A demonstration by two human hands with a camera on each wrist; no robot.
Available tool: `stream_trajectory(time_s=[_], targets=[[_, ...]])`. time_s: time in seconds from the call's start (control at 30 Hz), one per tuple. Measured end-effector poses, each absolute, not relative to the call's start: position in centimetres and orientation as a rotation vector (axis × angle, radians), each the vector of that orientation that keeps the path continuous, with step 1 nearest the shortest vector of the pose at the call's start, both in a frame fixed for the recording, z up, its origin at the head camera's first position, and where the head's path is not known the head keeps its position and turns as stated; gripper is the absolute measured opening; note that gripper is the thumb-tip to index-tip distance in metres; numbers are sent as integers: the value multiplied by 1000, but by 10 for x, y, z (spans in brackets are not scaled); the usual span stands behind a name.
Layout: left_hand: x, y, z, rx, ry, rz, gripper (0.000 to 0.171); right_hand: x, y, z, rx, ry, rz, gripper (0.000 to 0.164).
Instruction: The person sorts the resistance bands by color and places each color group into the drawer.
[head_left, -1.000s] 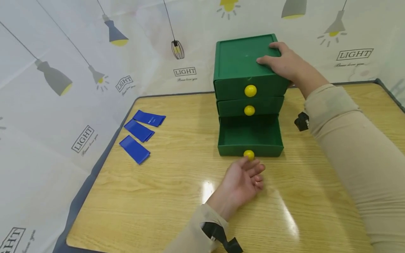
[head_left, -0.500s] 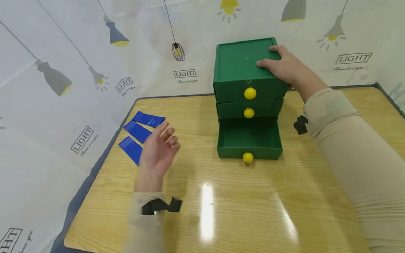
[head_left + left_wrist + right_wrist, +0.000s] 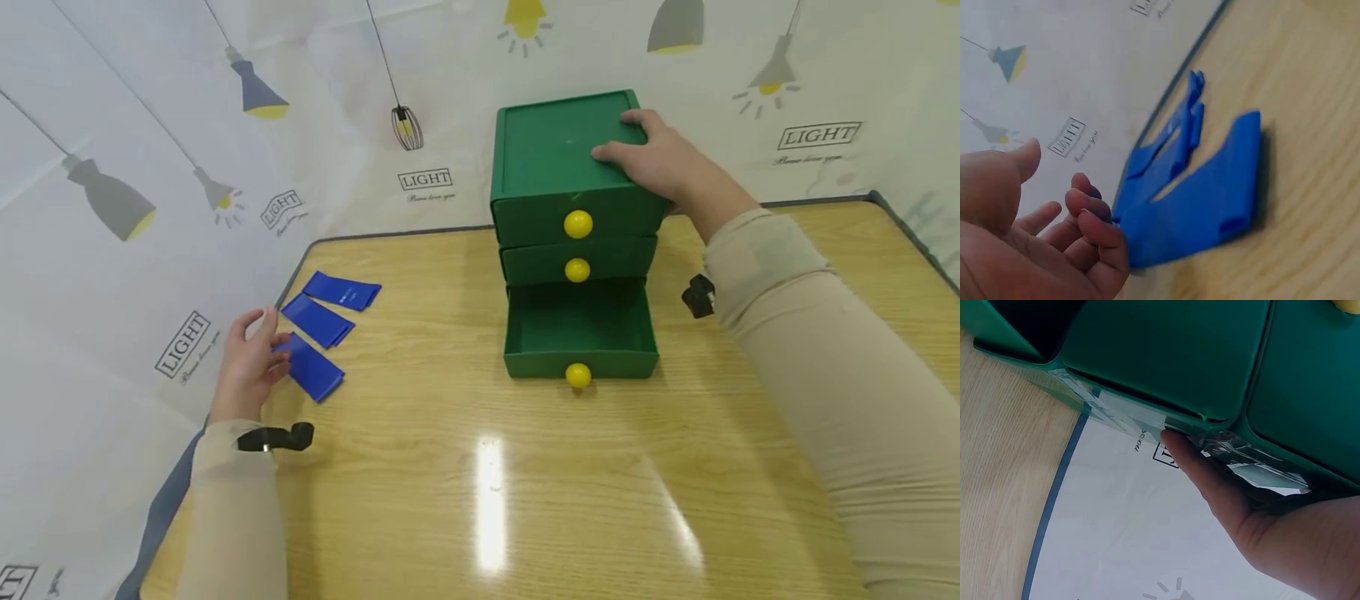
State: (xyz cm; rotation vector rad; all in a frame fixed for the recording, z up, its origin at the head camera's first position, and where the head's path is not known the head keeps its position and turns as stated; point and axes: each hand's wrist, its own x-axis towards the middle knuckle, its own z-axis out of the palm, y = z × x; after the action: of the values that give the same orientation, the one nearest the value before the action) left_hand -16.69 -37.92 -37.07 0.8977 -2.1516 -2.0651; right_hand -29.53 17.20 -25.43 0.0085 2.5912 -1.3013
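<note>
Three folded blue strips lie side by side, slightly fanned, near the left edge of a wooden table. Beside the left end of the nearest one is the person's left hand, its thumb raised and its fingers loosely bent and spaced apart, gripping nothing; whether a fingertip touches the strip cannot be told. Only the left wrist view shows the strips' folded ends up close.

Well to the right stands a green drawer unit with yellow knobs. Its lowest drawer is pulled out, and the head view looks down into it. The right hand rests over the unit's top right edge, thumb and one finger spread on top. The right wrist view adds a nearly straight finger along the glossy side.

Behind is pale sheeting printed with lamps.

A second ago the left hand was at the lowest knob; now it is left of the strips. The right hand has stayed put.
</note>
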Motion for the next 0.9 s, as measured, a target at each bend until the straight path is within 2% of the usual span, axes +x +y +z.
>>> stream_trajectory(time_s=[0.07, 0.17, 0.47, 0.57, 0.73, 0.8, 0.9], targets=[[-169, -391, -380, 941, -2220, -2040, 81, -296, 171, -255, 7, 2589, -1300, 90], [-171, -403, -393, 981, -2260, -2027, 85, -296, 170, -255, 7, 2584, -1305, 90], [-172, -412, -404, 904, -2340, -2130, 67, -296, 170, -256, 14, 2605, -1289, 90], [-171, -412, -403, 879, -2397, -2139, 51, -297, 170, -256, 21, 2597, -1288, 90], [-172, -410, -403, 910, -2399, -2136, 8, -298, 171, -256, 20, 2608, -1270, 91], [-172, -410, -404, 965, -2324, -2129, 3, -298, 171, -257, 16, 2613, -1265, 91], [-171, -411, -406, 1026, -2159, -2144, 4, -298, 171, -257, 14, 2614, -1268, 90]])
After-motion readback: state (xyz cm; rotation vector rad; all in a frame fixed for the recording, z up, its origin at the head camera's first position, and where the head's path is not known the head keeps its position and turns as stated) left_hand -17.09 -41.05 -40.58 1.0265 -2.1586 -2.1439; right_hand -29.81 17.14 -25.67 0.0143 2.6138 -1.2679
